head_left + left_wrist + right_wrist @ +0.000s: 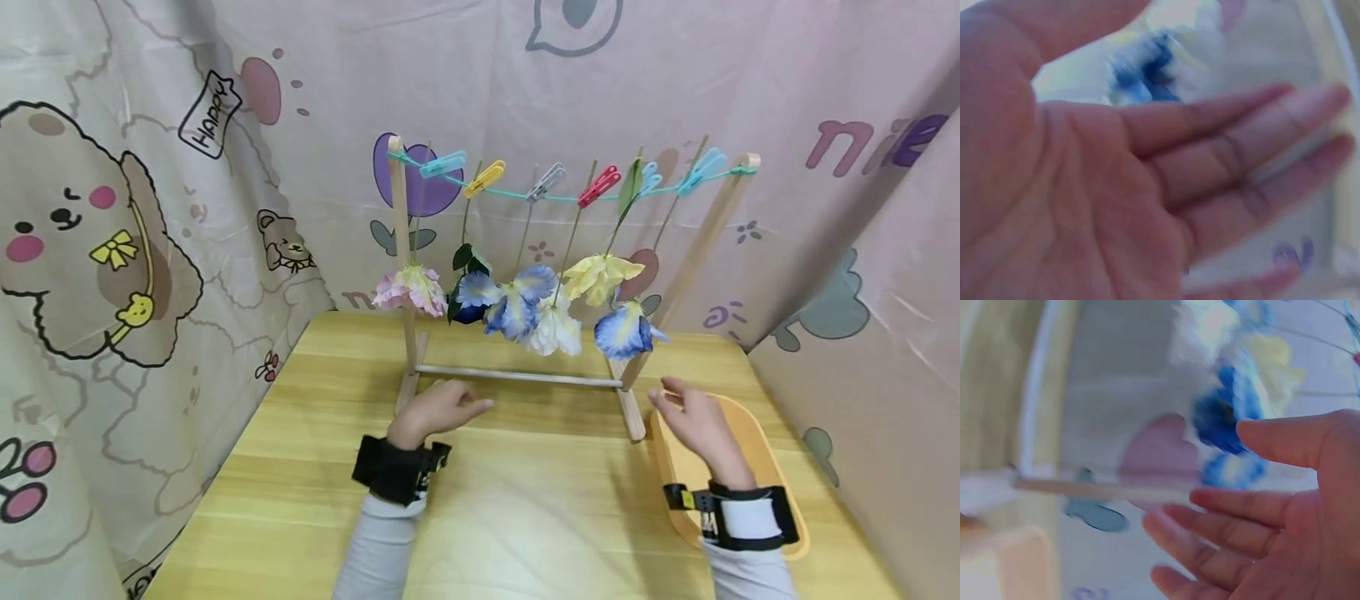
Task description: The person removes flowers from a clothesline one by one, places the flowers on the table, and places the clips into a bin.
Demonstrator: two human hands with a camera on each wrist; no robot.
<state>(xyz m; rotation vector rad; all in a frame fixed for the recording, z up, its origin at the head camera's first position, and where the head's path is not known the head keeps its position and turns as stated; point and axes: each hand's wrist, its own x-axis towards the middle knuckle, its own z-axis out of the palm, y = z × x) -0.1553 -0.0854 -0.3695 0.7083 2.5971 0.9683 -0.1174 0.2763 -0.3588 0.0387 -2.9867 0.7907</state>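
Artificial flowers hang heads down from a wooden rack (705,242), each stem held by a clothespin on a teal cord (510,194). Among them are a pink flower (410,289), a white flower (555,327), a yellow flower (600,277) and a blue-and-white flower (626,329). A yellow clothespin (484,177) and a red clothespin (599,186) are two of several. My left hand (438,411) is in front of the rack's lower bar, palm bare and fingers extended in the left wrist view. Over the yellow basket (757,433), my right hand (701,425) holds nothing, its fingers loosely bent.
The rack's feet, including the right foot (632,415), stand on a wood-grain table (300,467). A round metal-looking bar (517,377) joins them low down. Printed curtains (330,100) enclose the table at the back and on both sides.
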